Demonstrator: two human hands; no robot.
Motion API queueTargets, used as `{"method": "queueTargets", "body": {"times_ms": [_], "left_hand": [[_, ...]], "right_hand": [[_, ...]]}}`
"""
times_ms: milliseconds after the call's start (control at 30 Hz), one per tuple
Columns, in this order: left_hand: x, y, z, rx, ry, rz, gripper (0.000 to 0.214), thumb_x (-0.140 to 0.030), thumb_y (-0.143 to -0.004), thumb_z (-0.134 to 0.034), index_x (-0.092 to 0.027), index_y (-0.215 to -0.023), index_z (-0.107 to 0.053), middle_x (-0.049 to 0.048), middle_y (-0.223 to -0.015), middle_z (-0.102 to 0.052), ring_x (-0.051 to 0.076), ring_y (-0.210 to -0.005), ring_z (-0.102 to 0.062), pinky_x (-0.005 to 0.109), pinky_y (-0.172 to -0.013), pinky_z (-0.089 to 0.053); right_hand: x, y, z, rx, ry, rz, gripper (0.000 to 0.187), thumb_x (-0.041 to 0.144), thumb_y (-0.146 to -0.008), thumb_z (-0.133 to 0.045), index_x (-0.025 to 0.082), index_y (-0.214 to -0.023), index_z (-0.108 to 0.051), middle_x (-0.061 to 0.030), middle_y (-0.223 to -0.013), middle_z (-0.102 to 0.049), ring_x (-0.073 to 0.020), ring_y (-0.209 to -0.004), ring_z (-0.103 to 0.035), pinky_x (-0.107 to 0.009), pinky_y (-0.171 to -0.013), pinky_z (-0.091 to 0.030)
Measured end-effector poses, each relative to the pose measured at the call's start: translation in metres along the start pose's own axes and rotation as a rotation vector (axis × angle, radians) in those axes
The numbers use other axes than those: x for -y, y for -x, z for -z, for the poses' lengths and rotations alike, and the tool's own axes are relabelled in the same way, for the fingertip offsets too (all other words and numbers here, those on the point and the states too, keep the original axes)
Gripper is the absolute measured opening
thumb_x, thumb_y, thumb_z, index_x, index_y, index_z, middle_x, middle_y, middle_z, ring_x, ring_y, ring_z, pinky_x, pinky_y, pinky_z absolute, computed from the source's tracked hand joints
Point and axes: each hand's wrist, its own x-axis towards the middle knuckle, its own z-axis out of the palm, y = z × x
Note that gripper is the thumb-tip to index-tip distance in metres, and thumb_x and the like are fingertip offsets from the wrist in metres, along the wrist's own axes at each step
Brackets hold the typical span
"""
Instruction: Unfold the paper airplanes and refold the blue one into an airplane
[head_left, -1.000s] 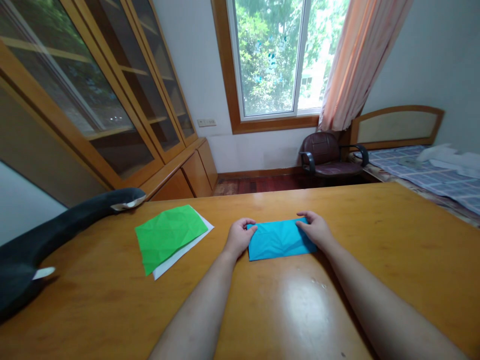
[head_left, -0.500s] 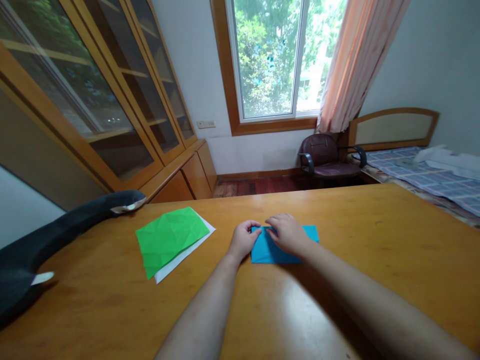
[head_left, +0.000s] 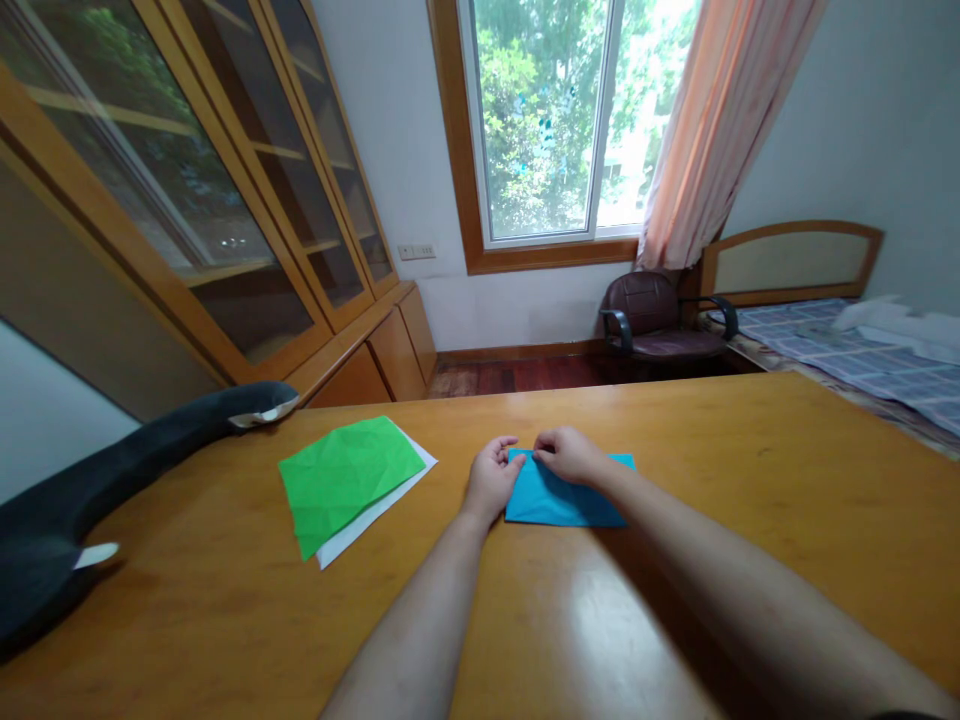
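A folded sheet of blue paper (head_left: 562, 505) lies flat on the wooden table in front of me, its long side running left to right. At its upper left corner, my left hand (head_left: 491, 478) has curled fingers around the edge, with the thumb on the paper. My right hand (head_left: 571, 455) is closed, its thumb and fingertips pressed together at the paper's far edge, left of the middle. That hand and its wrist cover part of the sheet's upper right area.
Left of my hands, creased green paper (head_left: 352, 480) lies over a white sheet (head_left: 375, 512). A dark stuffed toy (head_left: 142, 460) rests along the table's left side. Beyond the table (head_left: 750, 480) stand a glass-door cabinet (head_left: 360, 345), a maroon armchair (head_left: 645, 310) and a bed (head_left: 847, 335).
My right hand's fingers have drawn together into a tighter pinch at the blue paper's far edge. The left hand stays at the left corner. The whole view has shifted slightly.
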Motion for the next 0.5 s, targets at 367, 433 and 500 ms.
{"method": "queueTargets", "body": {"times_ms": [367, 433, 500], "left_hand": [[-0.0068, 0.0014, -0.0015, -0.086, -0.032, -0.017, 0.031, -0.024, -0.07, -0.072, -0.014, -0.098, -0.062, -0.003, -0.065, -0.059, 0.009, -0.056, -0.053, 0.019, -0.053, -0.041], [-0.0042, 0.001, -0.0012, -0.067, 0.005, -0.013, 0.042, -0.023, -0.069, -0.072, -0.016, -0.108, -0.059, -0.0042, -0.067, -0.058, 0.008, -0.053, -0.052, 0.018, -0.051, -0.039], [-0.0015, 0.001, -0.0004, -0.041, 0.012, -0.018, 0.047, -0.022, -0.068, -0.073, -0.017, -0.112, -0.057, -0.0038, -0.072, -0.06, 0.007, -0.052, -0.051, 0.017, -0.048, -0.036]], "right_hand": [[-0.0069, -0.002, -0.0002, -0.019, -0.032, -0.027, 0.018, 0.021, -0.081, -0.055, 0.016, -0.076, -0.072, -0.0043, -0.071, -0.069, -0.015, -0.064, -0.055, -0.024, -0.057, -0.035], [-0.0083, -0.0029, -0.001, -0.016, -0.037, -0.038, 0.018, 0.021, -0.081, -0.056, 0.016, -0.076, -0.072, -0.004, -0.07, -0.069, -0.0146, -0.063, -0.055, -0.024, -0.056, -0.034], [-0.0102, -0.0041, -0.0018, -0.015, -0.036, -0.039, 0.018, 0.021, -0.081, -0.056, 0.016, -0.075, -0.071, -0.0038, -0.07, -0.069, -0.014, -0.062, -0.054, -0.024, -0.056, -0.034]]}}
